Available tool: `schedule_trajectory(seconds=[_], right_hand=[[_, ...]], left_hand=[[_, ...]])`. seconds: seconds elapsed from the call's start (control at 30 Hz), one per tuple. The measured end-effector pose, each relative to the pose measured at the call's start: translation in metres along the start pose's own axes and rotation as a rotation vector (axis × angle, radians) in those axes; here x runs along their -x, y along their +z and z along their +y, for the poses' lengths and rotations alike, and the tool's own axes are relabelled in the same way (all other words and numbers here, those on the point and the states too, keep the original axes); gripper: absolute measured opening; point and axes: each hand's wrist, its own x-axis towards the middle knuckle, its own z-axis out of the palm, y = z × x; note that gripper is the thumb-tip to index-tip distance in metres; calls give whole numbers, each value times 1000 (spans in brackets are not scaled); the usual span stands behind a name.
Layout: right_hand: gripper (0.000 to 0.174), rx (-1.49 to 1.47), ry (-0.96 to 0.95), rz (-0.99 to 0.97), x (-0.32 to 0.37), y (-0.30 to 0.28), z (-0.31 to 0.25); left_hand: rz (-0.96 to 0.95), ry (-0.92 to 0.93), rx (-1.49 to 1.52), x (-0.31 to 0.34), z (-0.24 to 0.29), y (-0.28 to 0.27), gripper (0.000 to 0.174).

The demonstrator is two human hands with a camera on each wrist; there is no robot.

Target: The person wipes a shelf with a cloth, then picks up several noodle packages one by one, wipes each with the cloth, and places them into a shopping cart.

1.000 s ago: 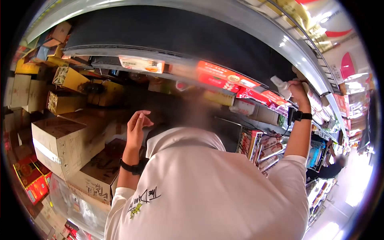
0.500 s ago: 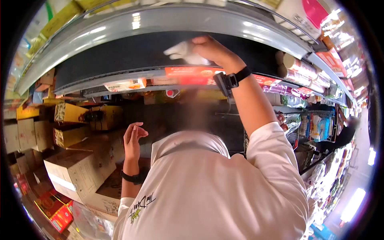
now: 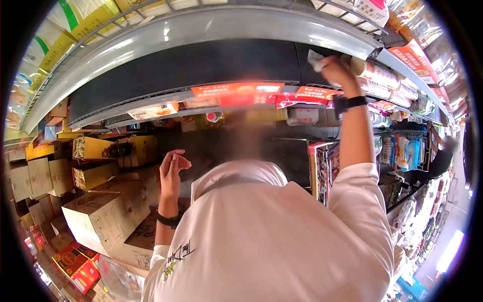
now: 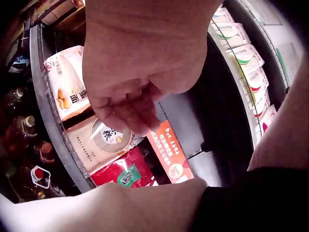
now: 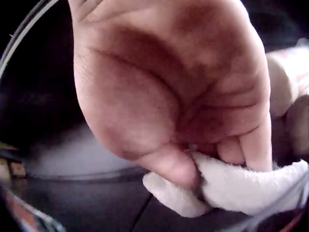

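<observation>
Inspected at the right hand [image 3: 339, 74]: closed on a white cloth [image 3: 316, 61], gripped between thumb and fingers over the dark shelf [image 3: 201, 65]. To the left of that hand, found with a long run of dark surface for sideways travel, crossed by a thin seam. Just to its right, bounded by cylindrical packages [image 3: 377, 73]. On the far side, limited by a pale metal rail [image 3: 201, 26]; on the near side, by a wire-edged front with orange-red labels [image 3: 239, 90].

Recorded at the left hand [image 3: 173, 168]: fingers loosely bent, spread narrow, grasping nothing. Held well apart from the right hand, with stacked cardboard boxes [image 3: 103, 216] to its left.

Partly masked by palm and fingers in the right wrist view: the cloth, also cut off at the frame edge. In the left wrist view, partly covered by the left hand: flat packets [image 4: 67, 82]. Beyond these, too dark to read: bottles [image 4: 21, 135]. In the head view, smeared by a hazy blur: centre.

Logged as soft, fuzzy and folded thick: the cloth. As glossy film: a red packet [image 4: 123, 171]. As stiff and square-cornered: the boxes.
</observation>
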Motion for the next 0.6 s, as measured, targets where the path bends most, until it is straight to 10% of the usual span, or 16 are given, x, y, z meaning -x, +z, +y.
schedule_trajectory(seconds=[0.1, 0.17, 0.37, 0.6], right_hand=[[27, 24, -40, 185, 16, 15, -89], [32, 264, -428, 61, -12, 40, -112], [27, -304, -573, 80, 0, 38, -228], [29, -469, -490, -243, 11, 7, -149]], left_hand=[[36, 3, 24, 9, -2, 7, 29], [62, 10, 2, 13, 0, 8, 29], [59, 16, -2, 17, -3, 28, 30], [51, -22, -19, 22, -4, 66, 30]])
